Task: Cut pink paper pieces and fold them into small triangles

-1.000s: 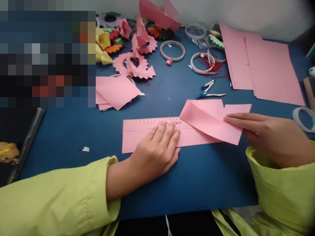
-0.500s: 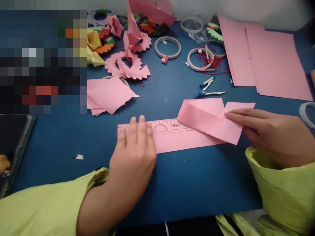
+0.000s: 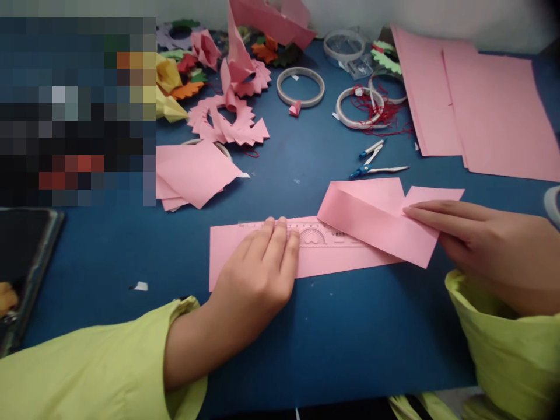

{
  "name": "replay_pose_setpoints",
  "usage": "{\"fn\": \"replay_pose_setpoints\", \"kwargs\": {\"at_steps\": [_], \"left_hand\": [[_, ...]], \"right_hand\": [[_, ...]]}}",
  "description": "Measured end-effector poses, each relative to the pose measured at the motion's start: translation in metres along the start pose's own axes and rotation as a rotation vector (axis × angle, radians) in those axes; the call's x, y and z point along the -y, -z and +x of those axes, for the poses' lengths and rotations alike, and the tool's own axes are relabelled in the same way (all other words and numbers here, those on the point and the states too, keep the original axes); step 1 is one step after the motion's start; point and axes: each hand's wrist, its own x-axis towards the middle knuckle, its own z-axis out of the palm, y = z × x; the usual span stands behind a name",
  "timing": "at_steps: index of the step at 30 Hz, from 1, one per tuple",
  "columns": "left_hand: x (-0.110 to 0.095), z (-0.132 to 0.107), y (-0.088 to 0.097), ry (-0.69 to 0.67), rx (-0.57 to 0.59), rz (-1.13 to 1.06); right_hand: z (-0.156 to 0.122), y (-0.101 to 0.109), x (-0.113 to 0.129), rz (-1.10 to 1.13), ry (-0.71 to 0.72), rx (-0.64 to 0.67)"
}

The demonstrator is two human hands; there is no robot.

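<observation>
Pink paper strip (image 3: 345,262) is lying flat under both hands, clear ruler (image 3: 326,238) sitting on it. Left hand (image 3: 258,274), fingers together, is pressing ruler and strip down. Right hand (image 3: 494,245), fingers straight, is pinning the folded-over end. Paper's looking light, floppy, crease-prone: I'd be holding it flat near the edges. Compass (image 3: 376,166) is lying beyond the right fingertips.

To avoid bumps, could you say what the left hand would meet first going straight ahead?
The left hand, fingertips on the ruler, would cross bare table, then probably meet the tape ring.
</observation>
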Motion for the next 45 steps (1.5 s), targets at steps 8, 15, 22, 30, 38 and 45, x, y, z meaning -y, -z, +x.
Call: {"fn": "replay_pose_setpoints", "kwargs": {"at_steps": [8,15,22,30,38,45], "left_hand": [[0.003,0.0,-0.005,0.012,-0.061,-0.082],[0.005,0.001,-0.007,0.016,-0.072,-0.081],[0.006,0.001,-0.008,0.031,-0.099,-0.074],[-0.003,-0.001,-0.005,-0.024,-0.088,-0.097],[-0.011,0.0,-0.007,-0.017,-0.04,-0.119],[-0.01,-0.001,-0.007,-0.001,-0.032,-0.103]], "right_hand": [[-0.001,-0.001,-0.002,-0.022,0.018,-0.006],[-0.003,-0.002,-0.001,-0.011,-0.003,0.01],[-0.004,-0.002,-0.003,-0.005,-0.001,0.013],[-0.006,-0.004,-0.004,0.016,-0.011,0.002],[-0.014,-0.01,-0.008,0.043,-0.077,0.082],[-0.014,-0.011,-0.008,0.055,-0.085,0.089]]}}
